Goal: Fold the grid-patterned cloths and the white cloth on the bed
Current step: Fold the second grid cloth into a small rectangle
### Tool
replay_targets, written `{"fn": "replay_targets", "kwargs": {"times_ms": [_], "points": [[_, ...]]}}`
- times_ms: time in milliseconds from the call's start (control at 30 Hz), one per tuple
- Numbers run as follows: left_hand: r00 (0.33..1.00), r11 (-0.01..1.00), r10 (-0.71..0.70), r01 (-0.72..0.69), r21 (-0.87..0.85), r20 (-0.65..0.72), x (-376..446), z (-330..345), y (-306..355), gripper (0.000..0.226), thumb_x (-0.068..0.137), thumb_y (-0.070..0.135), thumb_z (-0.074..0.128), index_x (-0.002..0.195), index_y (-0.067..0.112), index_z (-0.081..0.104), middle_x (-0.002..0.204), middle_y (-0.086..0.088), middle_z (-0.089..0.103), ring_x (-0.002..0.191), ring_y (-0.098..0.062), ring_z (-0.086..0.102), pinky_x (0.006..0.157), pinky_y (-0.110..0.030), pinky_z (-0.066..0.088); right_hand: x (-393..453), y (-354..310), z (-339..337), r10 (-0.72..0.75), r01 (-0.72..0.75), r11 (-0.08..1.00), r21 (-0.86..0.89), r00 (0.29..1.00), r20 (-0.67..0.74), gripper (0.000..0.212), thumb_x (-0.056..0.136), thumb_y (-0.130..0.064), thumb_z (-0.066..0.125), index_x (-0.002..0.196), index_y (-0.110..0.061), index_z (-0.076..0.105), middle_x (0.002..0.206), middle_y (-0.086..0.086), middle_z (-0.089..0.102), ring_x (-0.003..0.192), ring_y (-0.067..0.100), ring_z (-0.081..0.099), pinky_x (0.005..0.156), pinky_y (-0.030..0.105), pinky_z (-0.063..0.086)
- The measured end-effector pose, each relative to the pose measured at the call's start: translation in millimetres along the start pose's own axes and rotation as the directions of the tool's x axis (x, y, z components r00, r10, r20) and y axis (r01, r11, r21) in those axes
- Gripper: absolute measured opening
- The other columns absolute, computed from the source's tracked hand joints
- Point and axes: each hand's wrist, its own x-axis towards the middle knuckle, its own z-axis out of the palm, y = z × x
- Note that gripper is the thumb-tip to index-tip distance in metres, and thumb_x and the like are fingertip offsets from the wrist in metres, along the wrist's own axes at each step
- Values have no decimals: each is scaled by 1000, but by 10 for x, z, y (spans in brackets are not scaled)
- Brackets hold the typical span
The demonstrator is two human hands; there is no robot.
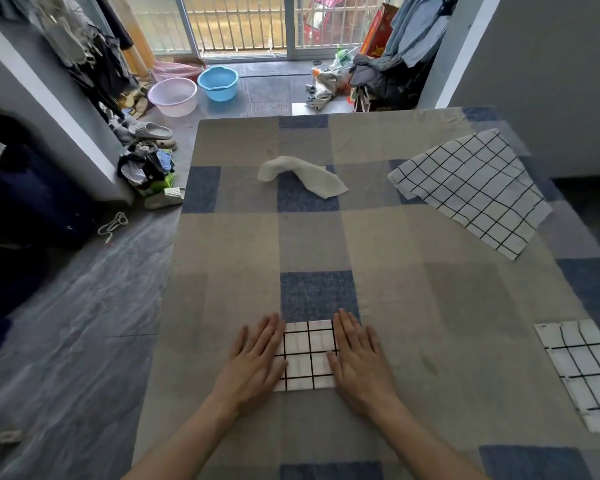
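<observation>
- Pressing flat on a small folded grid cloth (309, 355) at lower centre of the frame, the left hand (257, 358) and right hand (357, 355) are lying on its two side edges, fingers straight, gripping nothing.
- Judging by its compact size, this cloth is looking nearly finished.
- Waiting unfolded are a large grid cloth (471, 188) at upper right, another grid cloth (582, 372) at the right edge, and the crumpled white cloth (302, 176) at upper centre.
- Carrying them all is the bed (395, 271), covered in a grey-and-blue checked sheet.
- Sitting on the floor at upper left are a blue basin (218, 82), a pink basin (173, 97), slippers (153, 130) and scattered clothes.
</observation>
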Motion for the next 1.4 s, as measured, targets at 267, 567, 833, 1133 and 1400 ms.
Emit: {"fn": "replay_targets", "kwargs": {"times_ms": [267,567,833,1133,1400], "points": [[998,970,4,-18,-244,-59,342,-31,932,59,100,39,25,153,15,20,162,0,10,149,-15,8,118,-39,6,17,-35,-38,5,3,997,-75,995,99,71,85,-40,39,148,-10,26,155,6,30,142,19,24,111,43,12],[990,987,-136,137,-78,21,-101,135,431,56,100,42,20,153,23,21,161,3,16,148,-11,9,115,-41,10,20,-10,10,10,-4,997,-81,998,67,67,94,-45,30,152,-13,18,160,3,19,145,15,12,114,43,8],[895,891,-442,446,-90,62,-228,-101,277,99,75,73,27,151,10,22,160,-9,17,146,-21,2,114,-39,-2,160,-86,-331,5,-4,1000,-16,998,70,64,88,-49,41,142,-16,34,152,5,30,137,25,30,105,45,28],[888,893,-449,450,13,102,-244,-254,423,81,93,58,38,153,15,5,161,-2,3,148,-22,-1,118,-45,-2,488,-210,-834,125,-221,951,214,913,388,48,78,-40,72,113,-15,49,112,5,58,99,22,55,74,28,40],[862,871,-482,491,-22,157,-600,-367,275,68,96,51,36,151,15,19,160,-5,14,141,-28,23,116,-44,15,7,-379,-922,129,-258,918,301,913,388,10,81,-14,66,76,-12,57,63,-3,50,56,9,47,49,25,35]]}}
